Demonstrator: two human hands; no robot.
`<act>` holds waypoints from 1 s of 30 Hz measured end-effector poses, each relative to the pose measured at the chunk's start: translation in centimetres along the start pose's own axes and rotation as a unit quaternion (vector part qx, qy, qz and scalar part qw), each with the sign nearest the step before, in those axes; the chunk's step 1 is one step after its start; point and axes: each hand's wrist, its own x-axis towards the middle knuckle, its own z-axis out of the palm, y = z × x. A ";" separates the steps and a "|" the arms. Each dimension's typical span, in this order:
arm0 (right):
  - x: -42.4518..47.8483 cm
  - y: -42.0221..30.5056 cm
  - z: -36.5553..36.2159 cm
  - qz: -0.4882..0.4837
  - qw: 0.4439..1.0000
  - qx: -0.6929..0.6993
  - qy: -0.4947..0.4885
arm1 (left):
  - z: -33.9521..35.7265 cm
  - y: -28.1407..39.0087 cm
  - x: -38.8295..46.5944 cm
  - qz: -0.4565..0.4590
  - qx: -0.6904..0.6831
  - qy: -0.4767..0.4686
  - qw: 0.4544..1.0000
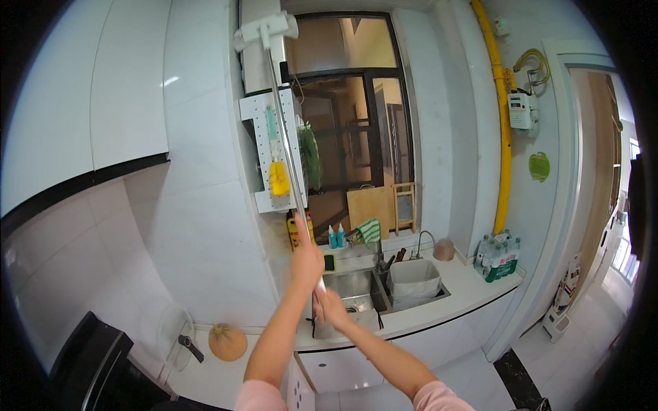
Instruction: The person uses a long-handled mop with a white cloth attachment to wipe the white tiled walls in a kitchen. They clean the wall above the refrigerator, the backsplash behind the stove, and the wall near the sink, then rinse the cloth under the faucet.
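Observation:
My left hand point(307, 262) is closed around the metal pole of a flat-headed mop point(284, 120), with the thumb pointing up along it. Lower on the same pole, my right hand point(331, 310) grips it above the front of the sink. The pole slants up and leftward. Its white head point(266, 32) is raised beside the top of the window, in front of a white wall unit. Behind the pole, a yellow glove point(279, 179) hangs on a white perforated panel point(263, 199).
A steel sink point(354, 285) holds a grey basin point(414, 280) at its right. Wrapped bottles point(498, 257) stand on the counter point(457, 272). A wooden board point(369, 208) leans by the window. A yellow pipe point(504, 169) and meter point(522, 110) are at right, wall cabinets point(128, 82) at left.

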 end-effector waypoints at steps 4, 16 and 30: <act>-7.8 8.3 -0.8 0.058 0.997 0.049 -0.007 | 3.7 -3.3 -10.7 -0.013 -0.005 -0.030 0.999; -2.4 -0.6 0.8 0.049 0.996 0.074 -0.016 | -1.0 0.7 -1.8 0.024 -0.009 0.013 1.000; -1.6 -1.8 1.4 0.067 0.990 0.123 -0.022 | -2.5 1.8 -0.9 0.039 -0.009 0.019 0.999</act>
